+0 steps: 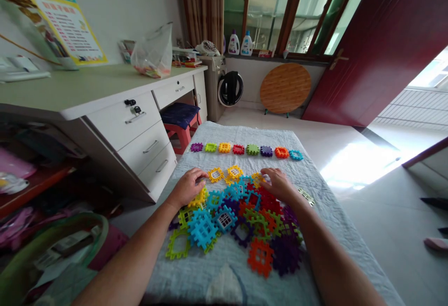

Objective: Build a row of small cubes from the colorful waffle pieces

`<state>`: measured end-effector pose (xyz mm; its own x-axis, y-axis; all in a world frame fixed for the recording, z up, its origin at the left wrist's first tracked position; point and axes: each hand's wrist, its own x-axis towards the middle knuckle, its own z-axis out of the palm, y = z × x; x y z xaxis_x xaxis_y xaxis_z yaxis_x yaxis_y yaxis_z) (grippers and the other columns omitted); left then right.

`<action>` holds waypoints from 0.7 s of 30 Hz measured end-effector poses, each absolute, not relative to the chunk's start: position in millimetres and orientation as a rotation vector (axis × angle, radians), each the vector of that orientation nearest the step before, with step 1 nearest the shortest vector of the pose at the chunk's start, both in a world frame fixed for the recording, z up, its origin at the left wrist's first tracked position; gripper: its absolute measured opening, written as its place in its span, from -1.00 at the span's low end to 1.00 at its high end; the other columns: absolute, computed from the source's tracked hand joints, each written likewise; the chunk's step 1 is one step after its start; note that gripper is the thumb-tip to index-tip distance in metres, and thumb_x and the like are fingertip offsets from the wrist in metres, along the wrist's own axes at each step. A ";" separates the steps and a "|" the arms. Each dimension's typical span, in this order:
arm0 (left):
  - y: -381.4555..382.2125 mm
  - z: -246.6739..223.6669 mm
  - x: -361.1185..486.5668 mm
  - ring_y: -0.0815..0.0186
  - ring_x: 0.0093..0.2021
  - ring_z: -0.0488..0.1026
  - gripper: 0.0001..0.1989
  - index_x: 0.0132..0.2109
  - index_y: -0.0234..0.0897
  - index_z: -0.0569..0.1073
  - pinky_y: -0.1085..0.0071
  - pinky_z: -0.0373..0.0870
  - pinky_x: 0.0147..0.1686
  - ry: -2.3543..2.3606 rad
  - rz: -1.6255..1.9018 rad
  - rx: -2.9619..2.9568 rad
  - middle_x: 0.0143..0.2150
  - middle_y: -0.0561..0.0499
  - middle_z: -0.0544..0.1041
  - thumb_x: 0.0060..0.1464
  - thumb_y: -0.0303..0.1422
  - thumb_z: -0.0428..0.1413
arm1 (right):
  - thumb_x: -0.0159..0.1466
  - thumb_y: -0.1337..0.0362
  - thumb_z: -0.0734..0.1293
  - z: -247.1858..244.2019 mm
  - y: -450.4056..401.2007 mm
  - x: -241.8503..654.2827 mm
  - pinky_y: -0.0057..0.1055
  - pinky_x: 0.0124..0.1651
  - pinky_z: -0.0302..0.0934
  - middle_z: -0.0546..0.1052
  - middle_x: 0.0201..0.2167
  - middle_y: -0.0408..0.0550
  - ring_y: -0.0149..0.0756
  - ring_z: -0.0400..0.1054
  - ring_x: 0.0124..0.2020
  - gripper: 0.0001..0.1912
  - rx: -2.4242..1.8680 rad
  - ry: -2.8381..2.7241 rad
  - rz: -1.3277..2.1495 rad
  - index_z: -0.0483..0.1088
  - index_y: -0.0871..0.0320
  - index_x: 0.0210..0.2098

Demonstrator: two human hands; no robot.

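Observation:
A loose pile of notched plastic building tiles, in blue, red, green, purple, orange and yellow, lies on the cloth in front of me. At the pile's far left edge is my left hand, its fingers curled together beside a yellow window tile; what they pinch, if anything, is hidden. My right hand reaches over the far right of the pile, thumb and fingers bent at a yellow tile. Something whitish shows between those fingers. Another yellow window tile lies between the hands.
Farther back, several single tiles form a row, from a purple tile to a blue tile. The pale cloth covers the table. A white desk stands left, above a basket. A pale green tile lies near the right forearm.

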<state>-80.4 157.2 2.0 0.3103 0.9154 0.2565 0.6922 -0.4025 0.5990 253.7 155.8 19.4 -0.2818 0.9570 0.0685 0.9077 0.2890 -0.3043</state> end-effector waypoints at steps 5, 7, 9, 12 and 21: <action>157.4 2.2 -80.1 0.22 -0.13 0.40 -0.79 -0.21 -0.27 0.47 0.27 0.33 -0.02 1.437 0.794 2.204 -0.19 -0.04 0.46 -0.01 -0.44 0.02 | 0.14 0.16 0.31 6.7 160.7 244.4 -0.29 -0.07 0.09 0.46 -0.12 0.09 -0.12 0.28 -0.12 -0.52 -1.780 -2.264 0.257 0.34 0.21 0.02; 157.1 2.8 -79.3 0.22 -0.13 0.40 -0.79 -0.21 -0.28 0.48 0.28 0.33 -0.03 1.438 0.802 2.197 -0.19 -0.04 0.46 -0.02 -0.44 0.02 | 0.13 0.16 0.32 4.3 161.9 243.6 -0.31 -0.09 0.08 0.46 -0.15 0.08 -0.15 0.28 -0.15 -0.50 -1.789 -2.239 0.263 0.34 0.22 0.04; 156.5 3.5 -78.7 0.22 -0.14 0.41 -0.78 -0.21 -0.29 0.48 0.28 0.33 -0.03 1.439 0.807 2.190 -0.19 -0.05 0.46 -0.03 -0.44 0.02 | 0.12 0.16 0.32 3.8 162.2 243.6 -0.32 -0.12 0.07 0.46 -0.20 0.06 -0.18 0.29 -0.20 -0.51 -1.791 -2.222 0.279 0.35 0.22 0.02; 155.6 3.9 -78.3 0.22 -0.14 0.41 -0.78 -0.21 -0.30 0.48 0.28 0.33 -0.03 1.438 0.814 2.185 -0.20 -0.05 0.46 -0.03 -0.44 0.02 | 0.08 0.19 0.34 6.7 160.9 244.9 -0.37 -0.20 0.07 0.45 -0.32 0.00 -0.24 0.27 -0.29 -0.59 -1.768 -2.197 0.314 0.40 0.23 -0.09; 154.7 3.8 -78.3 0.21 -0.15 0.42 -0.78 -0.23 -0.28 0.49 0.27 0.35 -0.05 1.420 0.834 2.206 -0.21 -0.05 0.47 -0.05 -0.44 0.02 | 0.11 0.32 0.24 15.2 156.2 251.4 -0.44 -0.37 0.03 0.37 -0.42 -0.10 -0.35 0.20 -0.45 -0.83 -1.603 -1.860 0.109 0.35 0.17 -0.28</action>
<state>-78.3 154.7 3.8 0.3111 0.9107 0.2717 0.6809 -0.4130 0.6048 251.4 156.2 15.2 -0.0200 0.9041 0.4268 0.8482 0.2414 -0.4715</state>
